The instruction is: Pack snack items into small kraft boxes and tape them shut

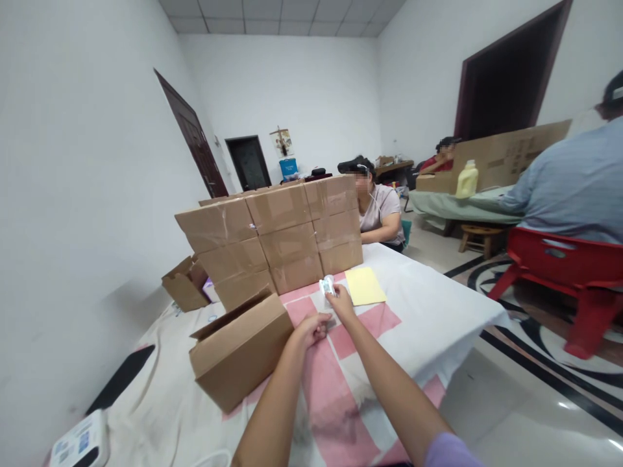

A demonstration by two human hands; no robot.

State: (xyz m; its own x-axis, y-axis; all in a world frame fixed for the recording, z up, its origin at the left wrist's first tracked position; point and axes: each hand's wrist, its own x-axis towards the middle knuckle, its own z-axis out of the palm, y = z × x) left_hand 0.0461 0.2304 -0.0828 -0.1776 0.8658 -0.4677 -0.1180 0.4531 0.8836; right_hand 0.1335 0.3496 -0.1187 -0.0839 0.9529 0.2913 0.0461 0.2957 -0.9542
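My right hand (342, 303) is closed around a small white item with blue-green print (327, 285), held above the tablecloth; its exact kind is too small to tell. Just to the left and nearer to me, my left hand (314, 329) is low over the pink and white cloth (335, 402). Its index finger points forward, the others are loosely bent, and nothing shows in it. A yellow sheet (365, 287) lies flat beyond my right hand. Beside my left forearm stands a brown cardboard box (243, 353) with its top flaps up.
A wall of stacked cardboard boxes (272, 240) crosses the table ahead. Behind it sits a person (384, 207). Another box (185, 283) stands at the left, and a white device (80, 441) lies near left. A red chair (559, 266) with a seated person is at right.
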